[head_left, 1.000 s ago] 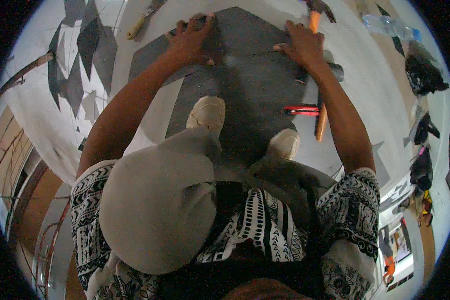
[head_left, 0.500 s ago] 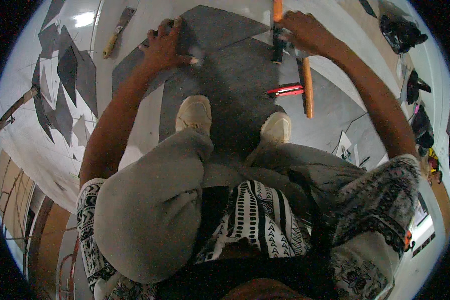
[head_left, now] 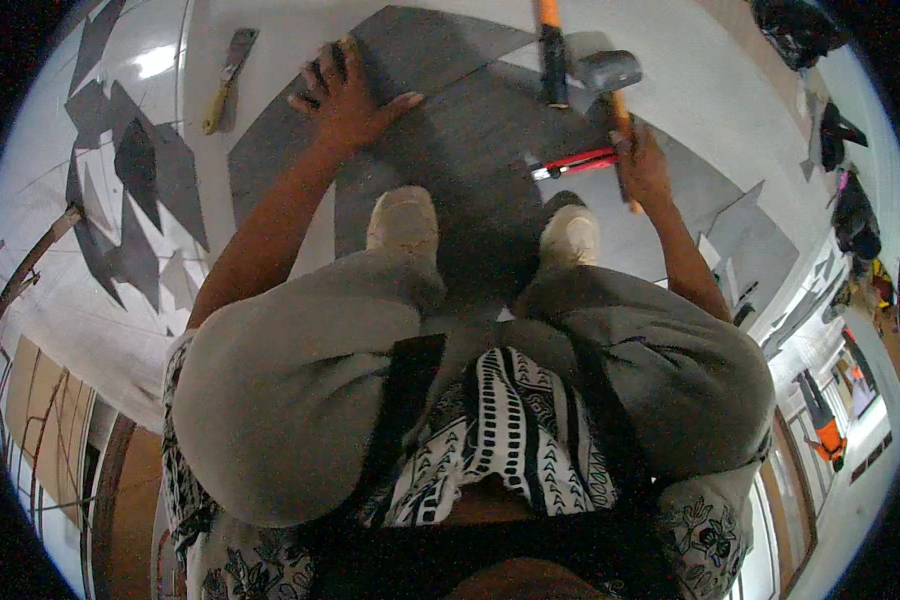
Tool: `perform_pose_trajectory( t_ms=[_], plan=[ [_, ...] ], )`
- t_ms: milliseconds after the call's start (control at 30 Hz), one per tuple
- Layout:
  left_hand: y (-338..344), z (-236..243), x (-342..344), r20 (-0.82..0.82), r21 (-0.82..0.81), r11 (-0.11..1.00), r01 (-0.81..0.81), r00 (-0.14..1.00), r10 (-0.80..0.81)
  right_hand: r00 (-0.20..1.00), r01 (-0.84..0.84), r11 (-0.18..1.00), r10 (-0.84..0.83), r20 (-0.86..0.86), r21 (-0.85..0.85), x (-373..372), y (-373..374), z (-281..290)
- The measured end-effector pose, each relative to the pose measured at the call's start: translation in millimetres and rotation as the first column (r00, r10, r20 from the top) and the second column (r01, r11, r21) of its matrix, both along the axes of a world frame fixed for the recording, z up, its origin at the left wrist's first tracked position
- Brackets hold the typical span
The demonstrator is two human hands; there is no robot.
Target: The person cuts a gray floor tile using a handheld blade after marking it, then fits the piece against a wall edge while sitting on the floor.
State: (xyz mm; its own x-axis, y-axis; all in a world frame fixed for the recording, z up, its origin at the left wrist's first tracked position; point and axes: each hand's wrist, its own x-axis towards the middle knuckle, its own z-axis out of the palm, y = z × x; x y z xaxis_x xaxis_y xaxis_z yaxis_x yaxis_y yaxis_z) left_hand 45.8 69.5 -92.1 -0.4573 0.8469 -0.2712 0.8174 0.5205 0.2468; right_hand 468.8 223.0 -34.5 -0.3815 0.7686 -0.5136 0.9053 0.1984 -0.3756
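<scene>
My left hand (head_left: 345,105) lies spread on dark grey sheet flooring (head_left: 470,130), fingers and thumb apart. My right hand (head_left: 646,170) is curled at the right end of a red utility knife (head_left: 575,162), its fingers closed on that end. Beneath this hand runs the orange handle of a mallet (head_left: 610,72), whose black head lies farther away. Left of the mallet head rests another tool with an orange and black handle (head_left: 552,65); its far end is out of view. The knife lies just beyond my right shoe (head_left: 570,238).
A scraper (head_left: 228,85) with a yellowish handle lies beyond my left forearm. Grey flooring offcuts (head_left: 140,170) are strewn at far left. A black plastic bag (head_left: 798,32) sits at far right. Another person in orange (head_left: 828,438) is in the right background.
My right hand has moved from beside the mallet head nearer to me, onto the knife's end. The left hand remains spread on the flooring. The view has shifted slightly.
</scene>
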Motion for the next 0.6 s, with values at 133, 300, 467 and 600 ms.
perform_pose_trajectory(
  t_ms=[133, 300, 467, 600],
  plan=[
    [3.1, -1.7, 1.2, 0.048, 0.182, 0.979, 0.089, 0.994, -0.099, 0.999, 0.032, 0.874, -0.03, -0.012, 0.486, 63.6, -10.6, -53.1],
    [7.8, 15.2, -11.9, 0.041, 0.056, 0.976, 0.212, 0.976, -0.214, 0.961, -0.152, 0.781, -0.027, 0.276, 0.606, 137.6, 10.4, -32.6],
    [-1.9, 24.4, -33.7, 0.034, 0.008, 0.932, 0.361, 0.932, -0.361, 0.964, -0.265, 0.791, 0.221, 0.146, 0.551, 29.6, -32.5, -8.9],
    [1.8, 18.7, -32.3, 0.142, -0.142, 0.949, 0.283, 0.954, -0.263, 0.865, -0.486, 0.771, 0.492, 0.1, 0.411, -4.5, -53.5, -10.9]
  ],
)
